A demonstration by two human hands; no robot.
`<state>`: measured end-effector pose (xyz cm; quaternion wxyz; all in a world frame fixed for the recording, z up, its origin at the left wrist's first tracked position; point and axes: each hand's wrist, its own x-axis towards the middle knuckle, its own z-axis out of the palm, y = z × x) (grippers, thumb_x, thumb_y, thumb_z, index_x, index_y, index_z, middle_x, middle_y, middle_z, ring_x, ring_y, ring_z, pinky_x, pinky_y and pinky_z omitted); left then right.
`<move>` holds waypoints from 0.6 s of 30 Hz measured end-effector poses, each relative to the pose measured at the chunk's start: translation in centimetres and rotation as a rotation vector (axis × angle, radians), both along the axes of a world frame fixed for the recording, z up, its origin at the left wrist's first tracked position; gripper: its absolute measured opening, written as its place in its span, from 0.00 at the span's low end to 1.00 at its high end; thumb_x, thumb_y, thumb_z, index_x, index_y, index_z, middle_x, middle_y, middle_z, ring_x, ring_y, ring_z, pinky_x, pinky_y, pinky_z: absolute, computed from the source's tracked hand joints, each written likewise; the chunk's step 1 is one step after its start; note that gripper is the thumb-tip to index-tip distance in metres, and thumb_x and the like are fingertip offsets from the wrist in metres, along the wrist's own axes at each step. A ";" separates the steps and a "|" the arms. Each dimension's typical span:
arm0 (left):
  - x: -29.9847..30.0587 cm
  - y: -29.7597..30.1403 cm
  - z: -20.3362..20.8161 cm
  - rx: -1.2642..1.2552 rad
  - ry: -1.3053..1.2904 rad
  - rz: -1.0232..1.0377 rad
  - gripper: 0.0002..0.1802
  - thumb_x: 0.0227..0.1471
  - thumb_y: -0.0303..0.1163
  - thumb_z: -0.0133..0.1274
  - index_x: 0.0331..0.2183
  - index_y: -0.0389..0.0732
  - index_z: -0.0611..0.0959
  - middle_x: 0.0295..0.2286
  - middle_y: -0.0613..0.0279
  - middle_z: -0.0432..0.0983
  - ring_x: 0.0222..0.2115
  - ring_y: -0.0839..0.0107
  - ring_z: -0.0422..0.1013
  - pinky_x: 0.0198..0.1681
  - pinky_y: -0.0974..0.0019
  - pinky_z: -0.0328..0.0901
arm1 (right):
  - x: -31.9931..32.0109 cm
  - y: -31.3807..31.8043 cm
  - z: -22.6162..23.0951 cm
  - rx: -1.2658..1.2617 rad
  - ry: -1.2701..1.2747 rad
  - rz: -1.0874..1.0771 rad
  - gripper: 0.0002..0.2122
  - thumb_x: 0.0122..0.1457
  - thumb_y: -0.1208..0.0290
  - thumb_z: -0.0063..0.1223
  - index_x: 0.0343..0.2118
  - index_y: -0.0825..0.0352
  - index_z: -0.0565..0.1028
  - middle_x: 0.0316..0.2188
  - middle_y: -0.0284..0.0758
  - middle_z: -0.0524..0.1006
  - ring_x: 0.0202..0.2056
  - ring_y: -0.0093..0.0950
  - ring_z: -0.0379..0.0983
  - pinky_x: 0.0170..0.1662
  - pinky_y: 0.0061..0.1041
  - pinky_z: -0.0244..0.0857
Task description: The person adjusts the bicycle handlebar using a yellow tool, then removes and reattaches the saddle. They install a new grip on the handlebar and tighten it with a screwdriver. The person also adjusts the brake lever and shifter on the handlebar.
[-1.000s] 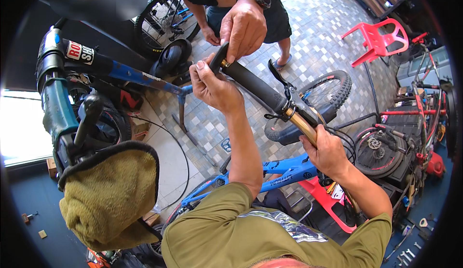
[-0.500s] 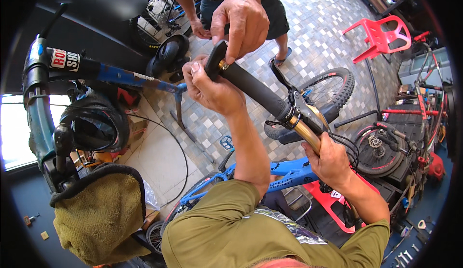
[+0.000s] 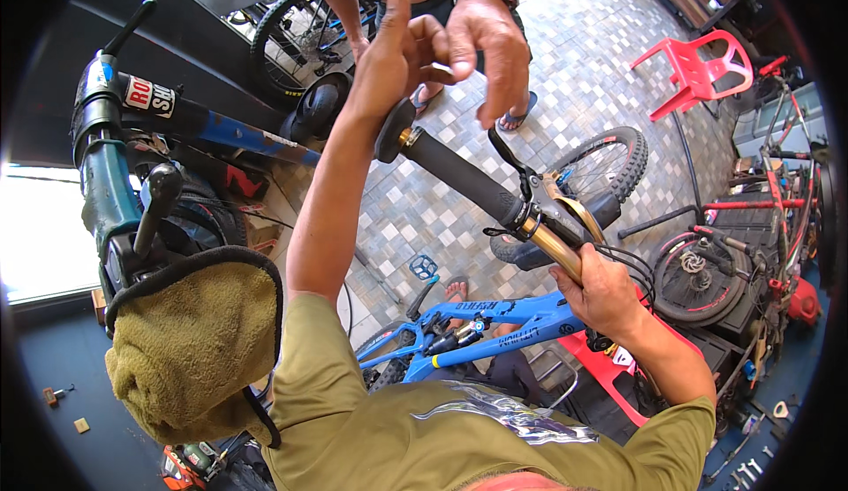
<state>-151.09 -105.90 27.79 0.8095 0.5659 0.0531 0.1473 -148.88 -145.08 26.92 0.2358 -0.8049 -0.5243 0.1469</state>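
Note:
My right hand (image 3: 605,292) is wrapped round the gold handlebar (image 3: 558,251) of a blue bicycle (image 3: 521,330). A black rubber grip (image 3: 464,177) covers the bar's end, beside a black brake lever (image 3: 514,155). At the grip's outer end sits a black rounded end piece (image 3: 393,131) next to a gold collar (image 3: 407,138). My left hand (image 3: 389,63) is raised beyond that end piece, thumb up and apart from the loosely bent fingers, with nothing visible in it. Its fingers meet or overlap another person's hand (image 3: 495,49), which wears a watch; whether they touch I cannot tell.
A repair stand (image 3: 119,191) with an olive towel (image 3: 199,341) rises at left. A red plastic chair (image 3: 693,71) stands far right, a bicycle wheel (image 3: 698,275) lies at right, and wrenches (image 3: 751,472) hang at lower right. The other person's sandalled feet are beyond the bar.
My left hand has let go of the end piece and moved up and away. The other person's hand has left the collar and shifted right. My right hand stays on the handlebar.

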 end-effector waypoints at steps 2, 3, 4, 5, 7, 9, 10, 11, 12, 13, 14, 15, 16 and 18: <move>0.3 0.2 -0.2 -0.008 -0.010 -0.132 0.51 0.58 0.80 0.25 0.34 0.38 0.77 0.30 0.54 0.78 0.33 0.60 0.79 0.39 0.63 0.73 | -0.2 0.3 -0.2 -0.002 0.000 -0.011 0.15 0.62 0.68 0.63 0.34 0.72 0.68 0.20 0.48 0.74 0.22 0.51 0.74 0.24 0.45 0.66; 0.3 0.0 -0.1 -0.003 -0.029 -0.172 0.52 0.57 0.81 0.24 0.35 0.38 0.77 0.32 0.52 0.80 0.34 0.59 0.80 0.40 0.62 0.73 | -0.3 0.4 -0.3 -0.002 -0.001 -0.018 0.15 0.62 0.68 0.64 0.33 0.72 0.68 0.20 0.48 0.74 0.22 0.51 0.74 0.24 0.45 0.66; 0.3 0.0 0.1 0.003 -0.048 -0.211 0.53 0.56 0.82 0.23 0.36 0.38 0.77 0.34 0.49 0.81 0.35 0.59 0.80 0.41 0.61 0.73 | -0.4 0.5 -0.3 0.001 -0.015 -0.026 0.15 0.62 0.68 0.64 0.33 0.72 0.68 0.21 0.48 0.74 0.22 0.51 0.74 0.25 0.45 0.66; 0.3 0.3 0.0 0.056 -0.094 -0.236 0.56 0.54 0.83 0.20 0.36 0.37 0.78 0.39 0.44 0.83 0.38 0.58 0.80 0.44 0.61 0.72 | -0.7 0.5 -0.2 -0.008 -0.024 -0.034 0.15 0.62 0.68 0.64 0.33 0.72 0.68 0.21 0.48 0.74 0.22 0.51 0.74 0.25 0.45 0.67; 0.3 0.6 -0.1 0.117 -0.087 -0.218 0.57 0.53 0.84 0.18 0.36 0.37 0.78 0.38 0.44 0.83 0.38 0.58 0.80 0.45 0.62 0.72 | -0.9 0.7 -0.2 -0.008 -0.036 -0.045 0.15 0.62 0.68 0.64 0.33 0.72 0.68 0.21 0.48 0.74 0.22 0.51 0.75 0.25 0.45 0.67; 0.3 0.6 -0.1 0.113 -0.098 -0.231 0.58 0.52 0.85 0.17 0.36 0.37 0.78 0.36 0.45 0.83 0.38 0.58 0.80 0.45 0.64 0.71 | -0.8 0.9 -0.3 0.007 -0.053 -0.046 0.15 0.62 0.68 0.64 0.34 0.73 0.68 0.21 0.48 0.75 0.22 0.51 0.75 0.25 0.45 0.67; 0.1 0.6 -0.1 0.151 -0.078 -0.202 0.59 0.51 0.85 0.17 0.36 0.37 0.78 0.36 0.46 0.83 0.39 0.59 0.80 0.45 0.64 0.71 | -0.8 1.0 -0.3 -0.001 -0.055 -0.042 0.15 0.62 0.68 0.64 0.34 0.73 0.68 0.21 0.48 0.75 0.22 0.51 0.75 0.25 0.45 0.67; 0.0 0.3 0.2 0.185 -0.059 -0.175 0.59 0.51 0.85 0.17 0.37 0.37 0.79 0.36 0.46 0.83 0.39 0.59 0.80 0.45 0.65 0.71 | -0.8 0.9 -0.3 -0.012 -0.057 -0.039 0.16 0.62 0.68 0.64 0.34 0.74 0.68 0.21 0.48 0.75 0.22 0.51 0.75 0.25 0.45 0.67; -0.1 0.0 0.2 0.220 -0.040 -0.148 0.59 0.51 0.85 0.17 0.37 0.37 0.79 0.36 0.46 0.83 0.39 0.59 0.80 0.45 0.65 0.71 | -0.9 0.9 -0.3 -0.024 -0.059 -0.036 0.16 0.62 0.68 0.64 0.35 0.74 0.68 0.21 0.48 0.75 0.22 0.51 0.75 0.24 0.45 0.67; -0.1 -0.3 0.1 0.208 -0.038 -0.141 0.59 0.51 0.85 0.16 0.37 0.36 0.79 0.36 0.46 0.83 0.39 0.59 0.80 0.45 0.65 0.71 | -0.9 0.8 -0.4 -0.027 -0.064 -0.045 0.16 0.62 0.68 0.64 0.35 0.74 0.68 0.21 0.48 0.75 0.22 0.51 0.75 0.24 0.45 0.67; -0.1 -0.4 0.2 0.199 -0.039 -0.132 0.60 0.51 0.85 0.16 0.38 0.36 0.79 0.36 0.47 0.83 0.40 0.59 0.80 0.45 0.65 0.71 | -1.0 0.9 -0.4 -0.028 -0.072 -0.053 0.16 0.62 0.67 0.64 0.34 0.74 0.68 0.21 0.48 0.75 0.22 0.51 0.75 0.24 0.45 0.67; -0.1 -0.4 0.2 0.189 -0.040 -0.124 0.60 0.51 0.84 0.16 0.38 0.36 0.79 0.36 0.47 0.83 0.40 0.59 0.81 0.45 0.65 0.71 | -1.0 0.9 -0.4 -0.029 -0.079 -0.062 0.16 0.62 0.67 0.64 0.34 0.74 0.68 0.21 0.49 0.75 0.22 0.51 0.75 0.24 0.46 0.67; -0.1 -0.4 0.0 0.177 -0.033 -0.139 0.58 0.53 0.83 0.17 0.38 0.37 0.80 0.36 0.48 0.83 0.41 0.59 0.81 0.47 0.62 0.70 | -1.1 0.9 -0.6 -0.024 -0.078 -0.061 0.16 0.62 0.67 0.64 0.34 0.74 0.68 0.21 0.49 0.75 0.22 0.51 0.75 0.24 0.46 0.67; 0.0 0.0 0.0 0.158 -0.040 -0.164 0.55 0.57 0.81 0.19 0.37 0.40 0.81 0.35 0.52 0.83 0.41 0.58 0.81 0.49 0.56 0.69 | -0.8 1.0 -0.7 -0.010 -0.099 -0.056 0.16 0.62 0.67 0.63 0.34 0.74 0.68 0.21 0.49 0.75 0.22 0.51 0.74 0.24 0.46 0.67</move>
